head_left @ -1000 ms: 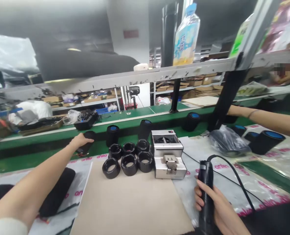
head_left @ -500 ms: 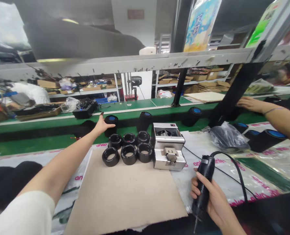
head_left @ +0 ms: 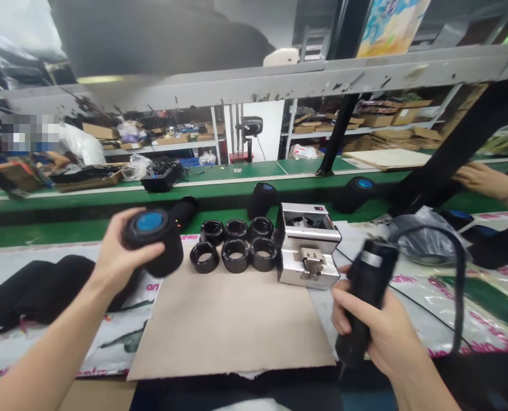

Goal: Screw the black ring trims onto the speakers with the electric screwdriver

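My left hand is wrapped round a black cylindrical speaker with a blue disc on its upper end. The speaker is held tilted above the left edge of a cardboard sheet. On the right, my right hand grips a black electric screwdriver, its bit pointing down and blurred. Several black plastic rings stand in two rows at the back of the cardboard. Beside them is a silver screw feeder, closer to my right hand.
Black cylinders lie at the left. More speakers stand along the green conveyor. A plastic-wrapped item lies at the right, near another person's hand. The screwdriver's cable loops down on the right.
My left hand has lifted the speaker off the green conveyor and brought it nearer, down and to the left. The screwdriver stays in my right hand. The view has shifted slightly.
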Available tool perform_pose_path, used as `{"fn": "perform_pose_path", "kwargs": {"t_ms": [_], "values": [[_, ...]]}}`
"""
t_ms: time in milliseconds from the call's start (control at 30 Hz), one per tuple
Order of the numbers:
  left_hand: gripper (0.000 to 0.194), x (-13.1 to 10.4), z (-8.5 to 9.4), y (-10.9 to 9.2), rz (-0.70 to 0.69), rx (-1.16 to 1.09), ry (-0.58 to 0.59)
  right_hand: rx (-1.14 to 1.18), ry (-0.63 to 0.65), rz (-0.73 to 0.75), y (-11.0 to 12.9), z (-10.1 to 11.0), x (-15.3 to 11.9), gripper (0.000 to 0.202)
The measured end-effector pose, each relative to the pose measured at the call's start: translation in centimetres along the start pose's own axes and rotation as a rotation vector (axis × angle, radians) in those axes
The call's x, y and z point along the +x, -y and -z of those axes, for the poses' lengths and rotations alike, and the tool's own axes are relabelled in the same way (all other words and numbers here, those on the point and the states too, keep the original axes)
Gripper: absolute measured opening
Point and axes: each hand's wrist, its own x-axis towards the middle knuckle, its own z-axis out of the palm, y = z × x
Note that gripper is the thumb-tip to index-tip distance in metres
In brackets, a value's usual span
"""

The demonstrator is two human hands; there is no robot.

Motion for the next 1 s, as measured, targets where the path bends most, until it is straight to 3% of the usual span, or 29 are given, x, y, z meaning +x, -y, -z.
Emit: {"fn": "perform_pose_path", "kwargs": {"t_ms": [100, 200, 300, 367, 500, 633, 733, 867, 1000], "values": [[0.089, -7.1, -1.3, 0.0, 0.138, -0.216, 0.115, -0.405, 0.175, 0.056, 1.5, -5.0, 2.0, 0.046], [0.088, -12.3, -4.7, -0.5, 0.122, -0.322, 0.153, -0.650, 0.282, 0.101, 1.1, -10.2, 4.8, 0.043], [0.090, -15.2, -7.7, -1.5, 0.106, -0.397, 0.206, -0.909, 0.352, 0.165, -0.4, -13.9, 7.0, 0.043], [0.093, -16.1, -8.7, -2.1, 0.134, -0.435, 0.231, -1.038, 0.375, 0.177, -1.4, -15.1, 7.8, 0.037], [0.098, -16.3, -8.6, -2.5, 0.232, -0.496, 0.234, -1.159, 0.382, 0.177, -2.6, -15.8, 8.3, 0.039], [0.105, -15.7, -7.9, -2.6, 0.270, -0.496, 0.292, -1.100, 0.362, 0.184, -2.9, -15.7, 8.7, 0.037], [0.106, -15.0, -7.1, -3.0, 0.281, -0.465, 0.349, -0.921, 0.329, 0.220, -2.6, -15.1, 8.2, 0.039], [0.110, -14.3, -6.2, -3.3, 0.305, -0.459, 0.422, -0.588, 0.295, 0.255, -1.0, -13.3, 5.7, 0.042], [0.096, -13.3, -6.1, -2.3, 0.213, -0.619, 0.474, -0.341, 0.329, 0.211, 0.2, -11.6, 2.8, 0.050]]}}
